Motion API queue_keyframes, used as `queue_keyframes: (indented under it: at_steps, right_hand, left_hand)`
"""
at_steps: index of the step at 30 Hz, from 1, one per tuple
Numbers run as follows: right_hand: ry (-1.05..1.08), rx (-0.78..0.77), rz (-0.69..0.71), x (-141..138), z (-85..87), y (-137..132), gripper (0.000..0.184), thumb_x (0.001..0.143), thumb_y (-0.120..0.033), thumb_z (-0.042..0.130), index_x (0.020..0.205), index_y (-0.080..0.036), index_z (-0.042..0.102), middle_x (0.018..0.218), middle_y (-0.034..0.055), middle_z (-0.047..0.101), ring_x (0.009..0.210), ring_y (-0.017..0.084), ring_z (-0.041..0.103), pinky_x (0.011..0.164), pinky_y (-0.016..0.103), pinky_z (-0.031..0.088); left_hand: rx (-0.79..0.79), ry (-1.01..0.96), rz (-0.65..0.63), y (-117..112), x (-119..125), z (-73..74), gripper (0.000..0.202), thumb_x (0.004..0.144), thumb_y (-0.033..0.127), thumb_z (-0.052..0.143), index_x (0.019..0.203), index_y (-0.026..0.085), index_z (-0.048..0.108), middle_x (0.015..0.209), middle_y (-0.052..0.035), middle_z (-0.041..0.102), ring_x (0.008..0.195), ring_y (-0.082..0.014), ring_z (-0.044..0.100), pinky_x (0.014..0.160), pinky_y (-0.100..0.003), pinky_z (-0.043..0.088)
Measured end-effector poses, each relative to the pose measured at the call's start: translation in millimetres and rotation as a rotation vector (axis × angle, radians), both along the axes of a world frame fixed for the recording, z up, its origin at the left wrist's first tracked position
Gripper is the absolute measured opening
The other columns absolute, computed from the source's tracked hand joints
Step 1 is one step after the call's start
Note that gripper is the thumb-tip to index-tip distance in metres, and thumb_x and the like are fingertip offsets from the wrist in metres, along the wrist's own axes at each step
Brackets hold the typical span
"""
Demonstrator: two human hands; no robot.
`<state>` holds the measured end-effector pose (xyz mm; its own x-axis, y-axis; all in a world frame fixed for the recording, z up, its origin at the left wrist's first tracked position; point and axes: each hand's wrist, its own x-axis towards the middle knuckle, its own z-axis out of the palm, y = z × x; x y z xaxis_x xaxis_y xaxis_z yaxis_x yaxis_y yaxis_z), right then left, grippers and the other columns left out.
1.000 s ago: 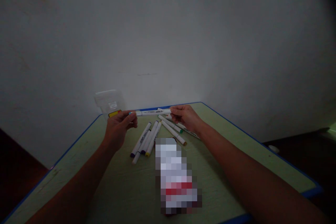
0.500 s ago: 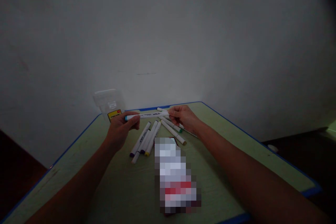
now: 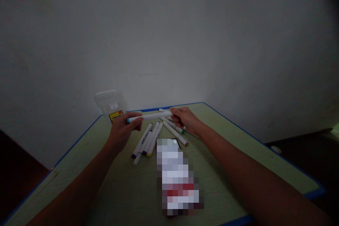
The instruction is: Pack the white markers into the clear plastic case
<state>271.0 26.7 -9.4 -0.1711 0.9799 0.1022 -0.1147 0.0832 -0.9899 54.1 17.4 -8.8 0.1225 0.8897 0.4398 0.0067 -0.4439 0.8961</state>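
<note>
Between my two hands a white marker (image 3: 156, 116) with a blue end is held level above the table. My left hand (image 3: 126, 123) grips it near the blue end. Its other end is pinched by the thumb and fingers of my right hand (image 3: 184, 118), which cover that tip. Below, several white markers (image 3: 151, 140) with purple and yellow ends lie side by side on the tabletop. More markers (image 3: 176, 133), one with a green end and one with a tan end, lie under and in front of my right hand.
A clear plastic case (image 3: 109, 101) with a yellow and black label stands behind my left hand. A phone (image 3: 176, 180), its screen blurred out, lies on the green table (image 3: 119, 190) with blue edging. A pale wall (image 3: 169, 35) rises behind the table.
The held marker has been turned about its length: the printed lettering that faced me is now out of sight. Both hands keep their grip in nearly the same place.
</note>
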Motion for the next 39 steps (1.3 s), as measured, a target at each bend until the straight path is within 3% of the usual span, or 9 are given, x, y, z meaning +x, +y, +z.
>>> queue_keyframes:
  at_steps: [5, 14, 22, 30, 39]
  right_hand:
    - [0.022, 0.075, 0.03, 3.7, -1.9, 2.5, 0.023, 0.07, -0.03, 0.055, 0.056, -0.013, 0.047, 0.045, -0.0038, 0.041, 0.034, 0.006, 0.037, 0.031, 0.019, 0.024]
    - [0.119, 0.079, 0.0, 8.5, -3.5, 6.3, 0.019, 0.06, -0.027, 0.063, 0.056, -0.013, 0.051, 0.051, -0.0012, 0.049, 0.042, 0.008, 0.045, 0.039, 0.02, 0.034]
    - [0.038, 0.092, 0.052, 3.4, -5.6, 3.0, 0.024, 0.06, -0.03, 0.063, 0.052, -0.013, 0.048, 0.044, -0.0031, 0.044, 0.035, 0.007, 0.039, 0.033, 0.02, 0.027]
    - [0.037, 0.002, 0.017, 0.5, -3.4, 1.7, 0.036, 0.076, -0.038, 0.052, 0.05, -0.016, 0.04, 0.038, -0.0065, 0.032, 0.03, 0.005, 0.029, 0.03, 0.02, 0.018]
    - [0.02, 0.021, -0.016, 4.2, 0.0, 2.4, 0.025, 0.073, -0.03, 0.051, 0.055, -0.013, 0.048, 0.045, -0.0032, 0.041, 0.034, 0.006, 0.036, 0.032, 0.019, 0.023]
  left_hand:
    - [-0.052, -0.061, 0.009, 1.2, 0.1, 0.1, 0.021, 0.063, 0.023, 0.066, 0.082, 0.014, 0.062, 0.051, 0.0027, 0.057, 0.048, -0.0085, 0.051, 0.05, -0.021, 0.044]
    - [-0.076, -0.179, 0.047, -2.7, 0.0, 7.5, 0.018, 0.063, 0.023, 0.064, 0.076, 0.011, 0.06, 0.055, 0.0027, 0.056, 0.047, -0.007, 0.05, 0.048, -0.02, 0.042]
    - [-0.066, -0.097, 0.003, 0.7, -1.1, 1.6, 0.016, 0.063, 0.022, 0.065, 0.076, 0.014, 0.059, 0.053, 0.0022, 0.056, 0.049, -0.0092, 0.052, 0.05, -0.022, 0.045]
    - [0.002, 0.079, 0.005, 1.7, -1.6, -2.8, 0.014, 0.068, 0.026, 0.062, 0.075, 0.013, 0.061, 0.053, 0.0008, 0.056, 0.049, -0.0093, 0.052, 0.051, -0.022, 0.044]
    - [-0.048, -0.063, 0.05, -0.6, 0.7, 2.5, 0.019, 0.061, 0.023, 0.066, 0.077, 0.014, 0.062, 0.053, 0.0016, 0.057, 0.049, -0.0094, 0.052, 0.051, -0.022, 0.044]
